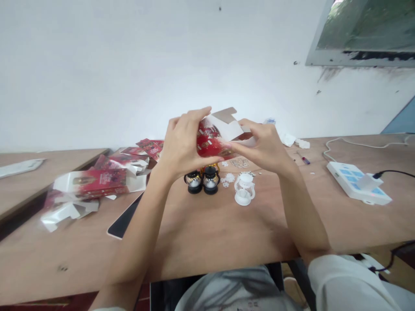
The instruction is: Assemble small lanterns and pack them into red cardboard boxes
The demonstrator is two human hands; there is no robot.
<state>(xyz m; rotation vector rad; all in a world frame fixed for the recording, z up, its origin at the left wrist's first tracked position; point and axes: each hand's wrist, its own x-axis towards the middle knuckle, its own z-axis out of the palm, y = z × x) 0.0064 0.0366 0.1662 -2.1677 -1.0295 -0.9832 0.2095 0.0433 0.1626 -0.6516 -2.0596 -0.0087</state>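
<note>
Both my hands are raised above the wooden table [210, 233] and hold a small red and white cardboard box [212, 138] between them. My left hand [183, 144] grips its left side with curled fingers. My right hand [262, 144] pinches its right side, near the open white flaps on top. Below the box, two small black lanterns [202, 180] stand side by side on the table. A white lantern [244, 189] stands just right of them.
Several flat red and white boxes [97, 181] lie in a pile at the left. A dark phone [125, 220] lies near my left forearm. A white power strip [358, 183] with a black cable sits at the right. Small white pieces [228, 178] are scattered behind the lanterns.
</note>
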